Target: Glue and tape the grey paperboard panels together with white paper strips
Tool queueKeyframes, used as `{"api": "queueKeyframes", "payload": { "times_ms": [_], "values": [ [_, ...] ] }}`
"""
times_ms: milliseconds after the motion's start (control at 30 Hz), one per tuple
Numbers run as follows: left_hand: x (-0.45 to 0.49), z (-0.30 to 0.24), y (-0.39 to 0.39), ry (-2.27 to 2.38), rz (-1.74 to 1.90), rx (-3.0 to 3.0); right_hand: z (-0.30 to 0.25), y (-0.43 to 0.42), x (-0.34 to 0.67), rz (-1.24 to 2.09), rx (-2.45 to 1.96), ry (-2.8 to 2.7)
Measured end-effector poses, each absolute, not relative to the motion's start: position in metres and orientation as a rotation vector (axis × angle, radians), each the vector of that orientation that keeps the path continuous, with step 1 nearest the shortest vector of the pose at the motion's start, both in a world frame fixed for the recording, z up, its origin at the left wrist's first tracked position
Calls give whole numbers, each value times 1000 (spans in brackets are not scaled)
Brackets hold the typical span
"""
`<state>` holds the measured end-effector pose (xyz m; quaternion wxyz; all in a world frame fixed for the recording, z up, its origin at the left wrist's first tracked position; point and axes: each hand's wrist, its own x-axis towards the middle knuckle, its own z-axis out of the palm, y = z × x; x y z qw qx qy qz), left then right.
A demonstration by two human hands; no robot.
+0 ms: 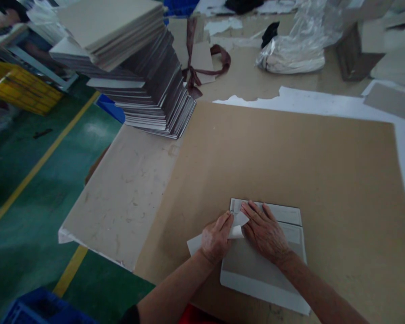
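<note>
A flat grey-and-white cardboard piece point(256, 267) with creased panels lies on a large brown sheet point(290, 153) at the front of the table. My left hand point(217, 236) is closed on a white paper strip point(195, 244) at the piece's left edge. One part of the strip sticks out left of the hand, and another curls up between my hands. My right hand point(265, 231) lies on the piece near its upper crease, fingers stretched out and pointing up and left. The curled end of the strip is right beside its fingers.
A tall, uneven stack of boards point(148, 85) stands at the table's back left. Behind the brown sheet are a brown ribbon point(219, 67) and a clear plastic bag point(297, 51). A blue crate point(42, 308) and a yellow crate point(22, 87) are on the green floor.
</note>
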<state>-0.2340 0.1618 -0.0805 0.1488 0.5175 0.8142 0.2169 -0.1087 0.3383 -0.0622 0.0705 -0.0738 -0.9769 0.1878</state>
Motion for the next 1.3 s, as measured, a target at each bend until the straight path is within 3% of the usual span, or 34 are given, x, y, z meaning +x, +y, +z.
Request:
{"api": "queueKeyframes", "payload": {
  "times_ms": [267,533,1067,1300],
  "values": [
    [-234,-78,163,2378,610,1533,-57,332,-128,728,-181,-2860],
    [-234,-82,162,2400,646,1565,-62,354,-89,459,-274,-2880],
    [-236,-77,165,2458,709,1648,-57,324,-132,803,-332,-2820],
    [-239,-78,167,2494,766,1714,-50,329,-132,748,-339,-2845]
  ]
}}
